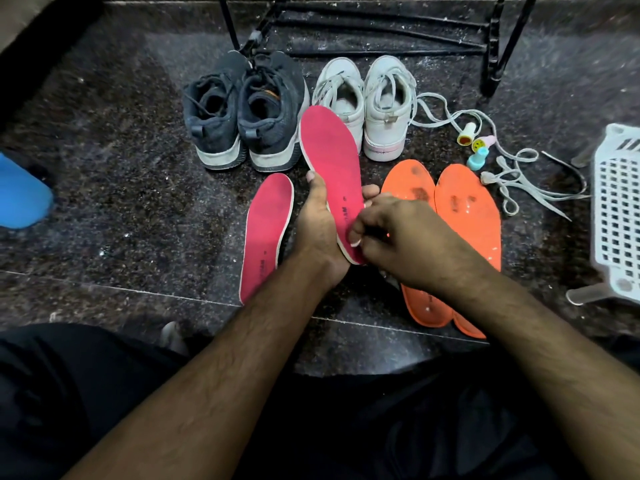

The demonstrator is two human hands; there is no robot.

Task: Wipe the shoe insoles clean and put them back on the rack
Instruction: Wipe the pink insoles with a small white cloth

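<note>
My left hand (317, 226) grips a pink insole (329, 150) from below at its heel half, holding it above the floor with the toe pointing away. My right hand (391, 237) pinches the heel edge of the same insole with thumb and curled fingers. A second pink insole (266, 230) lies flat on the floor to the left. Two orange insoles (467, 216) lie side by side on the right, partly under my right forearm. The black metal rack (381, 29) stands at the back. No cloth is visible in either hand.
A pair of dark sneakers (242, 109) and a pair of white sneakers (367, 102) stand before the rack. Loose white laces (519, 174) and small coloured bottles (474, 143) lie right. A white plastic basket (616, 209) sits far right, a blue object (20, 192) far left.
</note>
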